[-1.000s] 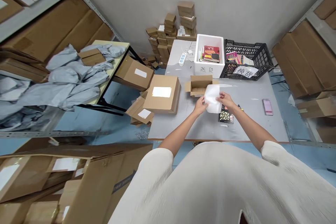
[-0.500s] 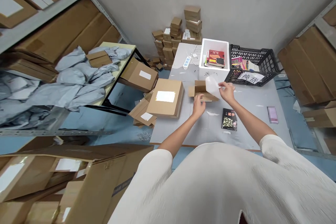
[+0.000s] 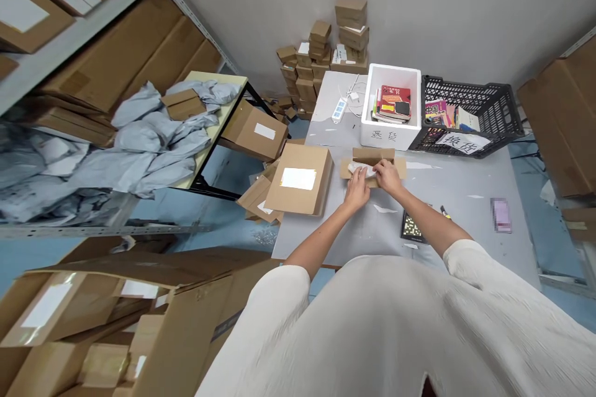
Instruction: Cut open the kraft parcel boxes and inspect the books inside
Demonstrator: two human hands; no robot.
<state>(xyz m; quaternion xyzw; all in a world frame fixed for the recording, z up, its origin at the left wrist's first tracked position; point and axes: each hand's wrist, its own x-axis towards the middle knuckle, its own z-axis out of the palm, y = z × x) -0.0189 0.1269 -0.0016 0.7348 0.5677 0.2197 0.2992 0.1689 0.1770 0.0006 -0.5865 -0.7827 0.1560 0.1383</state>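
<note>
A small open cardboard box [image 3: 374,153] lies on the grey table with its flaps spread. A crumpled white, thin packing sheet [image 3: 359,167] is bunched in its opening. My left hand [image 3: 357,190] grips the sheet's near side with bent fingers. My right hand [image 3: 389,176] pinches the sheet's right end over the box. What lies under the sheet inside the box is hidden. Near my right forearm is a black book [image 3: 411,229] with a yellow grid on its cover, partly covered by the arm.
A closed, labelled carton [image 3: 298,155] stands left of the small box. Behind are a white foam box [image 3: 391,137] of books and a black plastic crate [image 3: 500,111]. A blurred purple item [image 3: 501,216] lies at right. Grey parcels [image 3: 153,130] cover a side table.
The white sheet, earlier raised in my right hand at the box's right side, is now bunched down in the box. Both hands have come together on it. The view has shifted slightly.
</note>
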